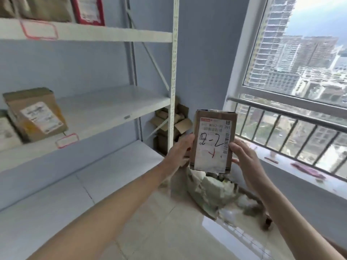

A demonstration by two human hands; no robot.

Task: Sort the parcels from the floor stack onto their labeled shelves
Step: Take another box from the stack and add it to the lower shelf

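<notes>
I hold a small brown cardboard parcel (214, 141) upright in front of me, its white label facing me with "2-2" handwritten in black and a red mark below. My left hand (180, 149) grips its left edge and my right hand (244, 158) grips its right edge. Below the parcel lies the floor stack (212, 190), pale green-white bags and wrapped parcels against the wall. The white metal shelving (112, 111) stands to my left, with red-bordered tags (66, 140) on the shelf edges.
A brown box with a label (35, 113) leans at the left of the middle shelf. More parcels (47, 8) sit on the top shelf. Opened cardboard boxes (174, 124) are piled in the corner behind the shelf post. A window with a railing (289, 117) runs along the right.
</notes>
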